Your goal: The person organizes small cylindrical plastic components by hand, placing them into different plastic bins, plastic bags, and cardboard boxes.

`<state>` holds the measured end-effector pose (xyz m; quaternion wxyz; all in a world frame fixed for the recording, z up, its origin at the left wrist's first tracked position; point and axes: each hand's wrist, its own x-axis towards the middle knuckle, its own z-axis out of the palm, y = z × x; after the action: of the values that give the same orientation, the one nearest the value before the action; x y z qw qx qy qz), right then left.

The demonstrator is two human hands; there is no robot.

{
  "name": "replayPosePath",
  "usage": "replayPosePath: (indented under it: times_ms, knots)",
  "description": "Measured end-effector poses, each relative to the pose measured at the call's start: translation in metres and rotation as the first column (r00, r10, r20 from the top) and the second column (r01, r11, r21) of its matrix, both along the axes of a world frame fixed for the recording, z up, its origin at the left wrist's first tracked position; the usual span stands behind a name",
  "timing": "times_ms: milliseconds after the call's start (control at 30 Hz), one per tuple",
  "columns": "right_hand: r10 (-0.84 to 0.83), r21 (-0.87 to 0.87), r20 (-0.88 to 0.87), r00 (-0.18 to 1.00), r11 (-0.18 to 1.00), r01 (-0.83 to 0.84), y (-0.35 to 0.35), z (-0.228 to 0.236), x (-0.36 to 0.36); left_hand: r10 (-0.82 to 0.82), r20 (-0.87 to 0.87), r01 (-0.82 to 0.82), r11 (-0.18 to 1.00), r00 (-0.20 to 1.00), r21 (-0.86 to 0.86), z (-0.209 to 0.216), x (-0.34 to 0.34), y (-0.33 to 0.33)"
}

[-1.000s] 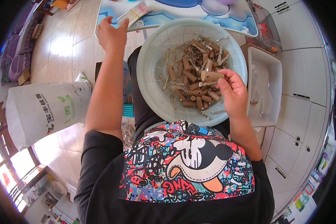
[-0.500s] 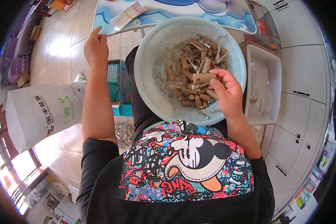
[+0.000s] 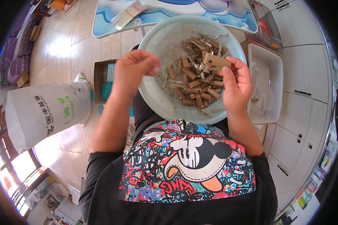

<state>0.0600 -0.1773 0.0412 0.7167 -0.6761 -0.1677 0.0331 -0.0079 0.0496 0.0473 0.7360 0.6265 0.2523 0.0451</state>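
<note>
A pale green mesh plastic basket (image 3: 148, 88) rests on my lap, filled with short brown cylinders (image 3: 193, 90) and crinkled clear plastic strips (image 3: 201, 44). Above its right part, my right hand (image 3: 238, 83) pinches one brown cylinder (image 3: 218, 61) between thumb and fingers. This cylinder has a small dark mark on its side and lies nearly level, tilted slightly. My left hand (image 3: 136, 68) hovers over the basket's left rim, apart from the held cylinder. Motion smears its fingers, and whether anything is in them cannot be made out.
A blue patterned table (image 3: 112, 28) stands ahead, with a banded bundle of clear plastic bags (image 3: 128, 15) on it. To the right is a white bin (image 3: 266, 112) beside white cabinets (image 3: 298, 71). On the left are a cardboard box (image 3: 98, 84) with teal trays and a white sack (image 3: 30, 116).
My left hand has come from the table's left edge inward and down to the basket's rim. My right hand has shifted slightly right and raised the cylinder a little.
</note>
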Motion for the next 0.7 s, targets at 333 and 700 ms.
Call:
replayPosePath:
  times_ms: [333,700]
  knots:
    - [-0.022,-0.016,0.154,0.988,1.0,0.025,0.006,-0.009,-0.002,-0.153,0.095,0.168,0.97,0.984,-0.178,-0.007,-0.008,-0.037]
    - [0.305,-0.163,-0.175,0.936,0.929,-0.333,-0.008,-0.001,0.006,-0.442,-0.019,0.436,0.891,0.897,-0.129,-0.005,0.003,-0.04]
